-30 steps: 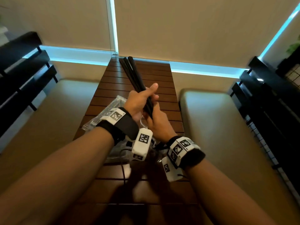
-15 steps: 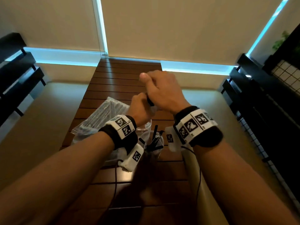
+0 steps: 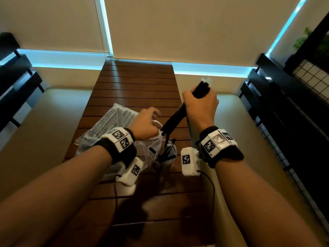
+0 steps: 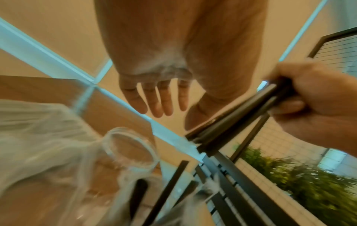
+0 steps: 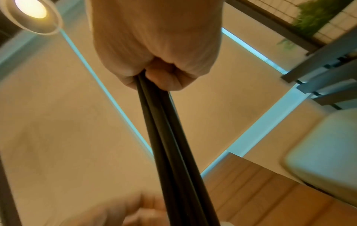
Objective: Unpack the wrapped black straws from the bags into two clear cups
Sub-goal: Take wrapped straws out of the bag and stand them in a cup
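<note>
My right hand (image 3: 200,106) grips a bundle of black straws (image 3: 173,120) in a fist, to the right of the table; the bundle slants down-left, its lower ends above the cups. In the right wrist view that fist (image 5: 158,61) closes round the straws (image 5: 173,137). My left hand (image 3: 148,122) hovers with straight fingers (image 4: 160,97) over an empty clear cup (image 4: 131,146), holding nothing. A second clear cup (image 3: 167,154) nearer to me holds several black straws. A clear bag of wrapped straws (image 3: 114,120) lies left of the cups.
Everything sits on a narrow slatted wooden table (image 3: 135,82). Beige cushioned benches (image 3: 44,131) flank it on both sides, with black slatted racks (image 3: 284,113) beyond. Crumpled clear plastic (image 3: 142,152) lies by the cups, under my left wrist.
Both hands held the bundle upright a second ago. My left hand has let go and dropped over the empty cup; my right hand swung the bundle right and tipped its ends down.
</note>
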Motion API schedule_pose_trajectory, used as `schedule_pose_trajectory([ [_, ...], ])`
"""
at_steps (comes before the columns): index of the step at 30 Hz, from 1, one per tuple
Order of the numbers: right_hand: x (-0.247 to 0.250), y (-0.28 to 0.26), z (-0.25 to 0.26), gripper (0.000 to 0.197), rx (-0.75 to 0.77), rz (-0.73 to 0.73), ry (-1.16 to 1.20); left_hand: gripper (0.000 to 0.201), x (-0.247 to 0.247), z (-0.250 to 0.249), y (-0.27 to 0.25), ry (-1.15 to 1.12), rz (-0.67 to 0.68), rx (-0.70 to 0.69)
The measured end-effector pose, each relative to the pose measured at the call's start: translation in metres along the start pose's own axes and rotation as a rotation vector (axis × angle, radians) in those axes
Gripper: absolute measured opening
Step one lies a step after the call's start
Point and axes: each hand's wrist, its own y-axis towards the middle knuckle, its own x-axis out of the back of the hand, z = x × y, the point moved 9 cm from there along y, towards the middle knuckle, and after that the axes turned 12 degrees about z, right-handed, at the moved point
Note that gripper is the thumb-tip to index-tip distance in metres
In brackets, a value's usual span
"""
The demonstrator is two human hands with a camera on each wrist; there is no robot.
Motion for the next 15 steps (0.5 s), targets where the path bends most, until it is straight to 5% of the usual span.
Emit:
schedule_pose_trajectory([
  [4, -0.009, -0.009, -0.038, 0.013, -0.149, 0.014, 0.031, 0.009, -0.01, 0.06, -0.003, 0.132, -0.006, 0.263],
  [7, -0.028, -0.021, -0.058, 0.013, -0.153, 0.094, -0.066, 0.031, -0.038, 0.075, -0.002, 0.279, 0.1, 0.329],
  [15, -0.078, -0.056, -0.124, 0.018, -0.142, 0.484, -0.375, 0.018, -0.053, 0.072, 0.003, 0.351, 0.059, 0.329],
])
